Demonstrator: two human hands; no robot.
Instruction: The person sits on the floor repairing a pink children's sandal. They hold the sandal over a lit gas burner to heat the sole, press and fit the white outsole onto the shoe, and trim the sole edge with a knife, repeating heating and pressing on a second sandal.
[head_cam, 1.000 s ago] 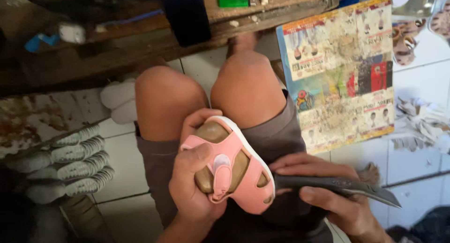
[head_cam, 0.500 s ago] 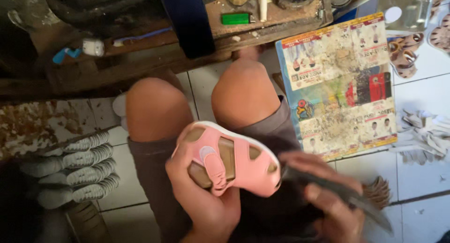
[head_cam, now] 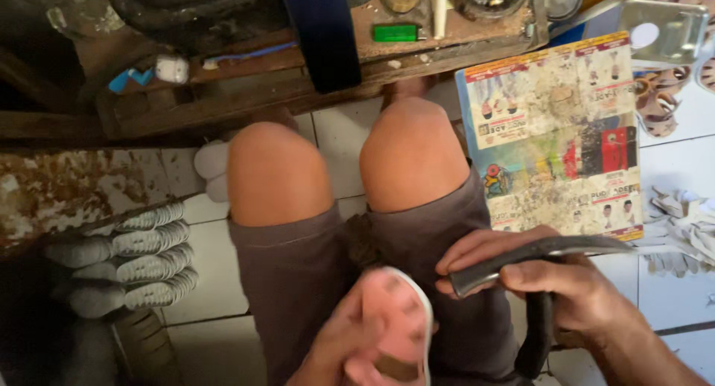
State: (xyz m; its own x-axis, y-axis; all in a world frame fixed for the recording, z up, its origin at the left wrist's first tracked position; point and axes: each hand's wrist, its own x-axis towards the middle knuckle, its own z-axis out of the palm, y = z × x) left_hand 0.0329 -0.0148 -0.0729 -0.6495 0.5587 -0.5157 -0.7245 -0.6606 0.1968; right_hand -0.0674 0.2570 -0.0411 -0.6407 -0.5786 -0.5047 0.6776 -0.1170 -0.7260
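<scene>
A small pink sandal (head_cam: 398,319) with a white sole edge rests on my lap, low in the head view. My left hand (head_cam: 339,352) grips it from below and partly leaves the frame. My right hand (head_cam: 555,282) is closed around the dark handle of a curved knife (head_cam: 521,255); its blade points right over the floor. A black strap or tube (head_cam: 540,330) hangs below that hand. Both my bare knees (head_cam: 342,162) are above the hands.
A worn wooden bench (head_cam: 447,36) with a green lighter (head_cam: 395,33), jars and small tools spans the top. A stained printed poster (head_cam: 558,133) lies on the white tiles at right. Grey shoe soles (head_cam: 126,259) are stacked at left; sandal parts (head_cam: 670,95) lie far right.
The sandal has dropped lower and turned more upright in my left hand. My right hand has moved up and gripped the knife handle nearer the sandal. The camera has tilted.
</scene>
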